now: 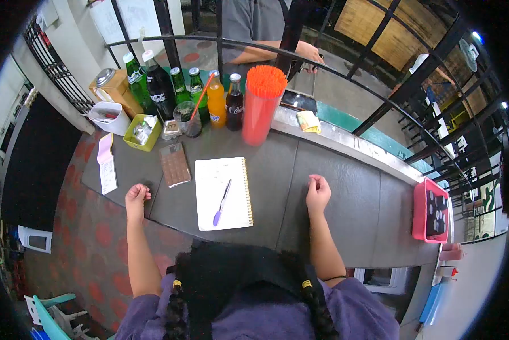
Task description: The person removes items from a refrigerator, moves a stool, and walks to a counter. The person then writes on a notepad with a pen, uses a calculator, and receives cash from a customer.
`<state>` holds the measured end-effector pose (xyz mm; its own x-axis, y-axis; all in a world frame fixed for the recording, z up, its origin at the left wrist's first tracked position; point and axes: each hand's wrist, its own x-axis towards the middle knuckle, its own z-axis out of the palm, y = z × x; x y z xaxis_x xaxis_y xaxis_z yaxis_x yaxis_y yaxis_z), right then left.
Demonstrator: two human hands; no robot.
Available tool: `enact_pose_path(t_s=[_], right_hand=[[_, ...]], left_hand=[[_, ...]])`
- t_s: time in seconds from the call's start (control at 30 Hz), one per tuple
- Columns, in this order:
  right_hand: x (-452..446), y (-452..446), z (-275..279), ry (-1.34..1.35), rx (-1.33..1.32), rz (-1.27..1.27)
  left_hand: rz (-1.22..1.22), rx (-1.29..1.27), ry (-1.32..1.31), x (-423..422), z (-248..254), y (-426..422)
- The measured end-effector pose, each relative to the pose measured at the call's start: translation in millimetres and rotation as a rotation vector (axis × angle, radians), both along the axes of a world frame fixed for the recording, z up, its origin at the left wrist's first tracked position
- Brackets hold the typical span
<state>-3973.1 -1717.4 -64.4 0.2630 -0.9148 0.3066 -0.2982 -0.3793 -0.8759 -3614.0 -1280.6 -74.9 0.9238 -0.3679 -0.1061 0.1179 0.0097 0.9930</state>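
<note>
My left hand (137,196) is at the table's left edge, fingers curled closed, with nothing to be seen in it. To the right of the notebook, my right hand (318,191) rests over the grey table (351,204), its fingers also curled in and seemingly empty. Between the hands lies an open spiral notebook (209,195) with a purple and white pen (222,203) on its page. A brown packet (175,165) lies left of the notebook. Farther left is a small pad (107,164) with a pink flap.
Several bottles (160,90), a glass (187,118), a green box (141,132) and a tall tub of red straws (258,107) line the back. Metal bars (254,44) rise behind them; a person (257,28) stands beyond. A pink basket (419,211) sits far right.
</note>
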Motion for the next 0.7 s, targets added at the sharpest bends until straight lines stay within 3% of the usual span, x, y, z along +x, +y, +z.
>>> enact_pose_path(t_s=[0.23, 0.7], right_hand=[[0, 0, -1, 0.005, -0.024, -0.001], [2, 1, 0, 0.065, 0.0, 0.01]], left_hand=[[0.048, -0.2, 0.145, -1, 6, 1], [0.093, 0.08, -0.049, -11, 12, -13]])
